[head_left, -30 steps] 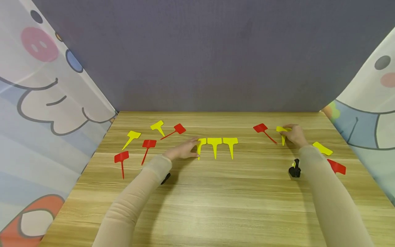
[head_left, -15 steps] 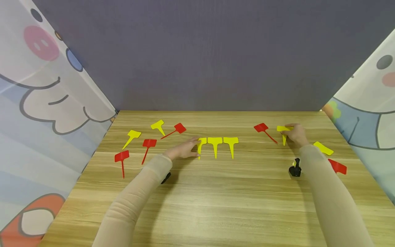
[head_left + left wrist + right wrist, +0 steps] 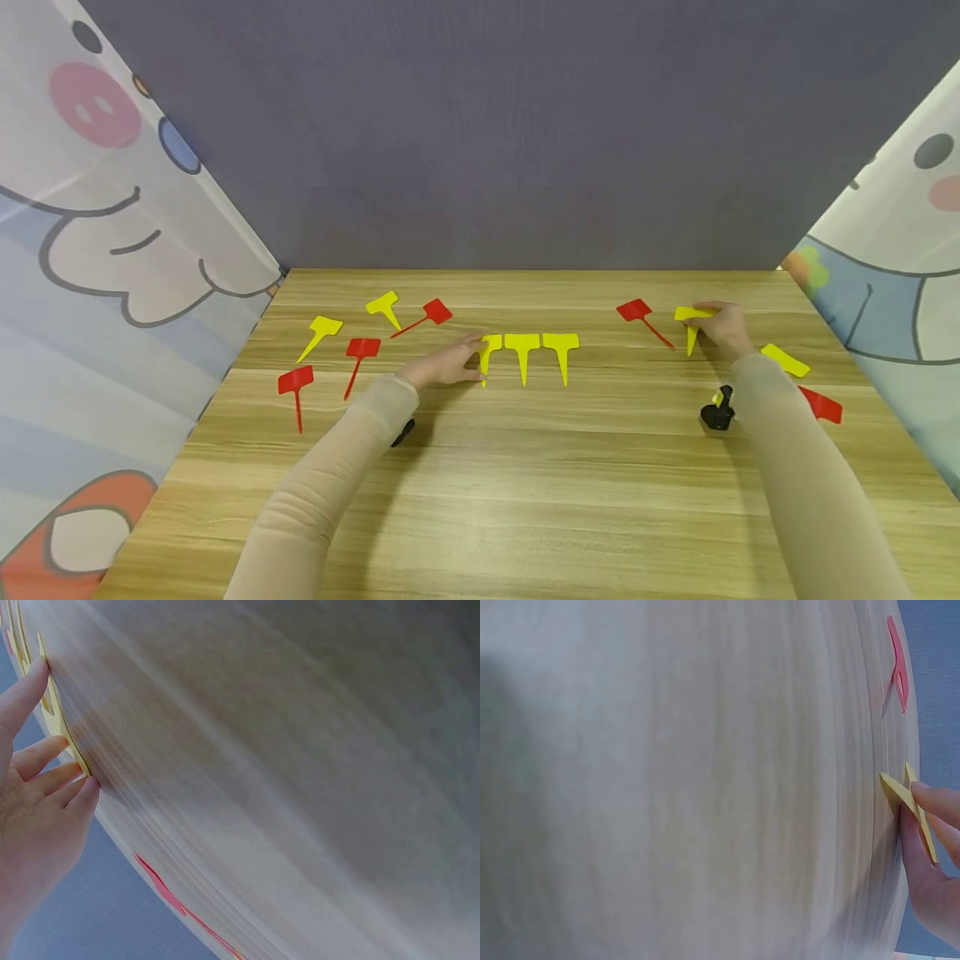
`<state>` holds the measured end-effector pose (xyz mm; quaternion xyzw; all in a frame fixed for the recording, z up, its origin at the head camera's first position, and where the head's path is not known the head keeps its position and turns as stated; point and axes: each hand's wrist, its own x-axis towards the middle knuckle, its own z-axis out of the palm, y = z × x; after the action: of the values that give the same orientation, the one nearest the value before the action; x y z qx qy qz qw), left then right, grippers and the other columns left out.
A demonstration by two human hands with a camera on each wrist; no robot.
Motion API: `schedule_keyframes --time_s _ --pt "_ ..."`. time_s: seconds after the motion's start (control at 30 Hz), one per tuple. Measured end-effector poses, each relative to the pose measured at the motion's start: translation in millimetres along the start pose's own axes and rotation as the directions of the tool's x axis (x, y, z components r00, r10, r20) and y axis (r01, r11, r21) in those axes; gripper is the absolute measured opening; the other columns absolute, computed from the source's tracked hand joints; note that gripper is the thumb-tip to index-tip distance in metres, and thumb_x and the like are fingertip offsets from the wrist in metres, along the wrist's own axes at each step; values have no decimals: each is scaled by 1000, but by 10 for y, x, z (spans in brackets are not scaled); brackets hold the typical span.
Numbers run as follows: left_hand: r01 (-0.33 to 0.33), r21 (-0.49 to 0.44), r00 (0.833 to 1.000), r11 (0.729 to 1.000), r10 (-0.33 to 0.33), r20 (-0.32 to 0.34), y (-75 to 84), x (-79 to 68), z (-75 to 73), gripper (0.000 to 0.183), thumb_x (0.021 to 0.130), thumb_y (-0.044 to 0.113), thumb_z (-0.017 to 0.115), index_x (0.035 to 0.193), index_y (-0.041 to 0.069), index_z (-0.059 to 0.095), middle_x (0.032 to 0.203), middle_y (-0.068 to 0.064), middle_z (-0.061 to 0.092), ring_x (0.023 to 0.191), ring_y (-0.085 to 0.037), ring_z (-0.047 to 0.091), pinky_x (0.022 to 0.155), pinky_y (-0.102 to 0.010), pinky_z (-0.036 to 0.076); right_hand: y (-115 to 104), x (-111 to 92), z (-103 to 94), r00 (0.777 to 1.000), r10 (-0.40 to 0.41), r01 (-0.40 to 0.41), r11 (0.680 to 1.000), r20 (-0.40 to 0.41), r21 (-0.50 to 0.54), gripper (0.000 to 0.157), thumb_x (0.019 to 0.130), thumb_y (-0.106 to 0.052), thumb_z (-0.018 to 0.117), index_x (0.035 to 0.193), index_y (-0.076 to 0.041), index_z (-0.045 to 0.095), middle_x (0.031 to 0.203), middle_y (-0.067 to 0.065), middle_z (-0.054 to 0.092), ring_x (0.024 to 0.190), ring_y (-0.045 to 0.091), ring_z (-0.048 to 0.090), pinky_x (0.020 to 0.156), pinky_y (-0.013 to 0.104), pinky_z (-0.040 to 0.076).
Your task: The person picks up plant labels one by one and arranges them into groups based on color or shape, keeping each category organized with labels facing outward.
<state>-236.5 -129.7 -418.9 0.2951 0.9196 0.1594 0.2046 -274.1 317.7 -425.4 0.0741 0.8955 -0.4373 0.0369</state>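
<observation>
Lying loose at the counter's left are three red labels and two yellow labels. Next, the left grip, thumb and fingers apart, touches the row's leftmost yellow label, partly covering it; two aligned yellow labels lie just beside it, stems toward the person. Light contact at its edges should keep it straight without nudging its neighbours. Farther right, past a red label, the right grip is clamped between thumb and fingers on the pinched yellow label; I can't tell whether it's lifted. A level pinch near the head, stem free, would probably make placing easiest.
</observation>
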Motion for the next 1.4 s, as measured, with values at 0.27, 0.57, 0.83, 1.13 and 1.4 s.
schedule_keyframes --time_s 0.27,0.57,0.83,1.13,1.4 --pt "5 -3 1000 1000 -5 7 11 2 -7 65 86 27 58 136 -3 28 145 -18 11 133 -30 12 106 -39 19 -7 -48 -32 1000 12 -12 1000 0 14 49 88 -10 52 131 7 36 134 31 30 117 38 36 83 30 46" --pt "14 -1 1000 1000 -14 7 2 1 -7 66 86 26 58 136 -3 27 145 -18 12 133 -30 12 107 -40 18 -75 -89 -64 1000 -9 9 999 -23 34 49 90 -18 50 132 4 36 138 26 26 121 37 32 74 14 43" --pt "18 -2 1000 1000 -18 6 19 -7 -14 65 86 26 58 136 -3 28 145 -18 12 133 -30 13 106 -40 18 -155 -134 -58 1000 -22 23 999 -15 33 50 90 -22 50 131 4 38 138 25 27 120 35 35 90 37 40" --pt "27 -15 1000 1000 -27 7 33 -19 -11 66 86 25 58 136 -2 27 146 -17 10 133 -30 13 107 -40 18 -223 -135 43 999 -33 33 995 3 97 49 88 -16 54 130 5 39 136 27 29 64 -14 49 69 13 48" --pt "16 -11 1000 1000 -16 2 13 -11 -5 66 86 26 58 136 -3 27 146 -17 11 133 -30 13 106 -40 18 -303 -161 174 1000 -12 8 984 19 176 52 86 -19 58 130 3 40 137 26 29 67 -11 51 71 17 49"
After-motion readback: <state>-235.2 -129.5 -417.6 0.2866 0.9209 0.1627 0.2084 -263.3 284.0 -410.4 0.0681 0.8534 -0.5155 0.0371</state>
